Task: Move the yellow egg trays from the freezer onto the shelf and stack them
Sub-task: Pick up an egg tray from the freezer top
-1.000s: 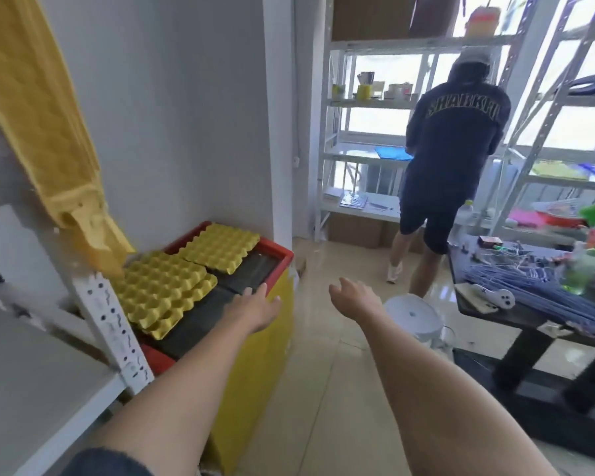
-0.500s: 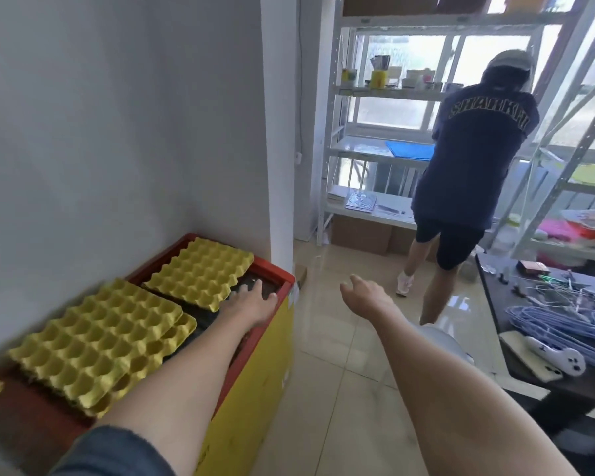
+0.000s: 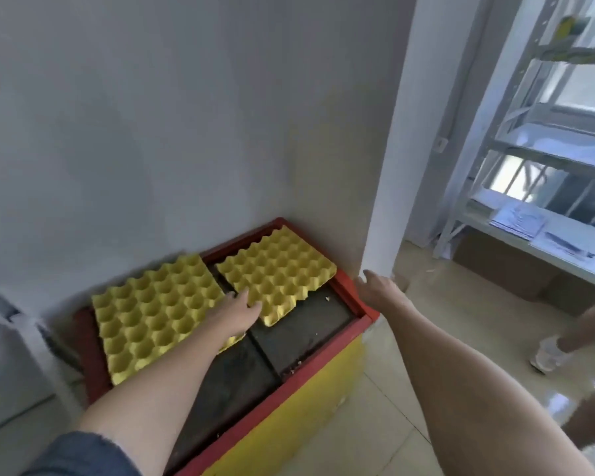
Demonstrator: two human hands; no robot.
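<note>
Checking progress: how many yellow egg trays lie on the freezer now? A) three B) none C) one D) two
D: two trays lie side by side on the freezer, the near tray and the far tray, with the left hand reaching between them.

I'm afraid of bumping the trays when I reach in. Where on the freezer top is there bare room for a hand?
Bare dark lid lies between the right tray and the red front rim. It is crowded toward the wall, with the left tray and left hand.
</note>
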